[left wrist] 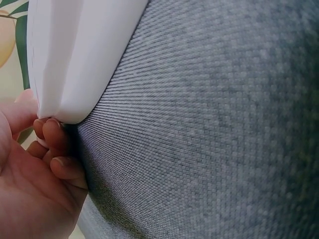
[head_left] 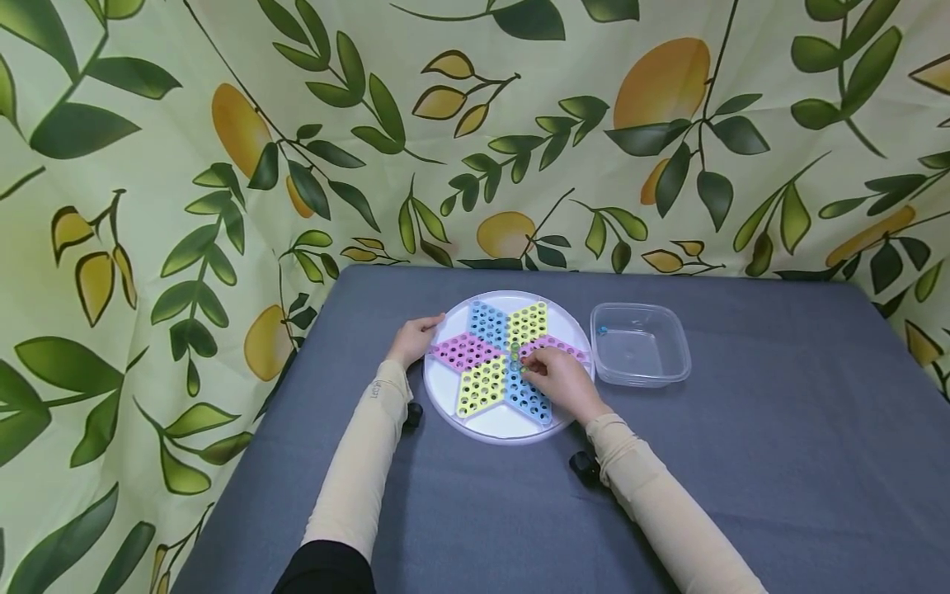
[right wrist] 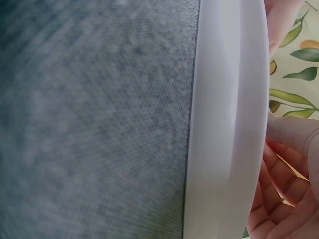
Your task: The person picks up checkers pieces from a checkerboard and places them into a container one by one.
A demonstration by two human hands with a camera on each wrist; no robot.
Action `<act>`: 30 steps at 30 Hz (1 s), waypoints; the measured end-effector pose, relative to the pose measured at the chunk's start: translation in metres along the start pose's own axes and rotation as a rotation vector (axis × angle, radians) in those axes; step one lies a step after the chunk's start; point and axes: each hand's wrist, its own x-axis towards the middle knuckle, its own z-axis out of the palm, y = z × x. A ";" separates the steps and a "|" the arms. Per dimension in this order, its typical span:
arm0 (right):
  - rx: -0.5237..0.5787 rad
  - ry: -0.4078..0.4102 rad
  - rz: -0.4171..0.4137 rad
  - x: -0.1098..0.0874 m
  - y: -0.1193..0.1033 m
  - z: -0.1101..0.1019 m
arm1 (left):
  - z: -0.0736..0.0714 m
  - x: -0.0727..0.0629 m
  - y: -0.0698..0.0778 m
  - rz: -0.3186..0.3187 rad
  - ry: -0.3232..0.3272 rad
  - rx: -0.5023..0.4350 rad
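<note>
A round white Chinese checkers board (head_left: 475,427) lies on the table, its star made of pink, yellow and blue sections with holes. My left hand (head_left: 413,340) grips the board's left rim; in the left wrist view the thumb is over the edge and the fingers curl beneath it. Over the star's centre is my right hand (head_left: 562,381), thumb and fingertips bent together close to the holes. Small green and blue marbles (head_left: 514,355) sit at the centre beside those fingertips. I cannot tell whether a marble is between them. The rim hides the fingertips in the right wrist view.
Right of the board, close to its rim, stands a clear plastic container (head_left: 644,380) with a blue marble (head_left: 602,330) in its left part. Grey cloth (head_left: 779,429) covers the table. A leaf-patterned curtain (head_left: 460,190) hangs behind the far edge.
</note>
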 end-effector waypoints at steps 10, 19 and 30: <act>0.040 -0.025 0.046 -0.003 0.000 -0.001 | 0.002 -0.001 -0.001 -0.035 -0.007 -0.025; 0.132 -0.007 0.019 -0.002 -0.003 -0.008 | 0.001 -0.001 0.001 -0.024 0.003 -0.024; 0.240 0.037 0.043 -0.004 0.001 -0.019 | -0.001 -0.002 0.005 -0.003 0.003 0.020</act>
